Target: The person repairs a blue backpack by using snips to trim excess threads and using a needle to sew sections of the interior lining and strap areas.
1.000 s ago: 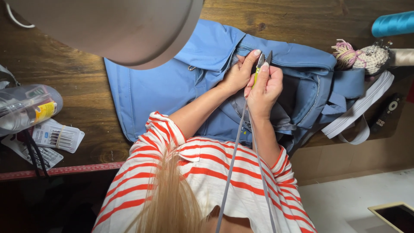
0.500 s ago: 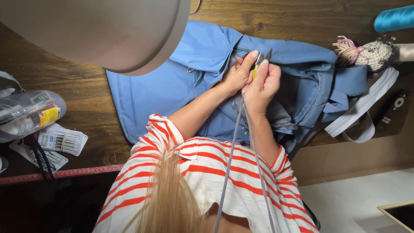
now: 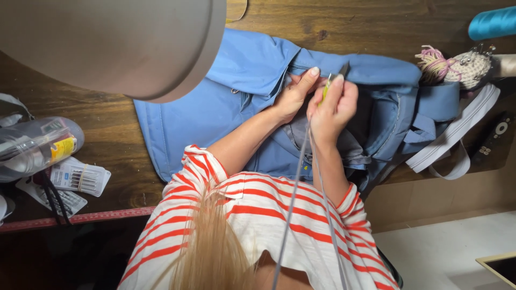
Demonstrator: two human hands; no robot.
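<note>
A blue fabric bag (image 3: 226, 113) lies spread on the dark wooden table (image 3: 107, 145). My left hand (image 3: 292, 96) presses on the bag's folded edge near its opening, thumb stretched toward my other hand. My right hand (image 3: 334, 110) is closed around a small yellow-handled tool (image 3: 329, 86) whose dark tip points at the blue seam just above. Both hands sit close together over the grey lining (image 3: 344, 147). Two thin grey cords (image 3: 301, 182) run from my chest up to the hands.
A large grey lamp shade (image 3: 118, 43) hangs over the top left. A clear plastic container (image 3: 32, 145), needle packs (image 3: 80, 177) and a red measuring tape (image 3: 80, 217) lie at the left. A crocheted doll (image 3: 462, 67), teal thread spool (image 3: 492, 21), white strap (image 3: 457, 145) and black remote (image 3: 492, 139) are at the right.
Both hands stay at the same spot on the bag's seam, with only small finger shifts. The right hand keeps hold of the tool.
</note>
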